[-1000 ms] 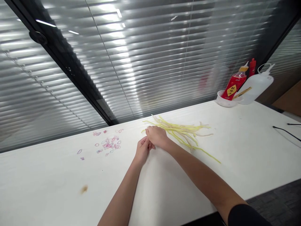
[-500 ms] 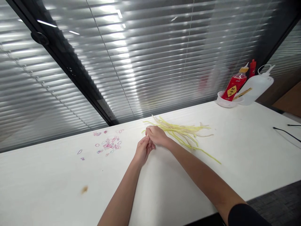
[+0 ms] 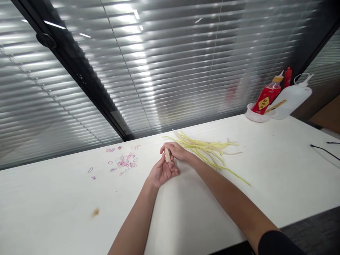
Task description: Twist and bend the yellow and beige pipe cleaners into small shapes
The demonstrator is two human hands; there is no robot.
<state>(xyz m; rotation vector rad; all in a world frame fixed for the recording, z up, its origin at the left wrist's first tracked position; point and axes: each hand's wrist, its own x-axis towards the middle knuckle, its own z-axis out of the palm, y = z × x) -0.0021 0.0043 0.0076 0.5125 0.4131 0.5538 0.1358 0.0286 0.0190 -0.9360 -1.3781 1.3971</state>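
Observation:
A small cream bundle (image 3: 167, 155), which looks like folded strands, stands between my two hands above the white table. My left hand (image 3: 162, 174) is turned palm up, its thumb pressed against the lower part of the bundle and its other fingers curled. From above and the right, my right hand (image 3: 176, 150) closes its fingers round the upper part. Just behind and to the right of it lies a loose spread of long yellow and cream strands (image 3: 209, 146). Left of my hands, small pink, red and purple elastic bands (image 3: 126, 163) lie scattered.
On the white table (image 3: 66, 209), a red bottle (image 3: 262, 99) leans in a clear plastic bowl (image 3: 257, 116) at the back right, beside a white squeeze bottle (image 3: 293, 99). Glass with blinds (image 3: 183, 71) borders the far edge. Dark thin cables (image 3: 325, 152) lie far right.
My left hand has rolled palm up and its fingers have opened somewhat, so the cream bundle between my hands now shows. My right hand stays nearly in place.

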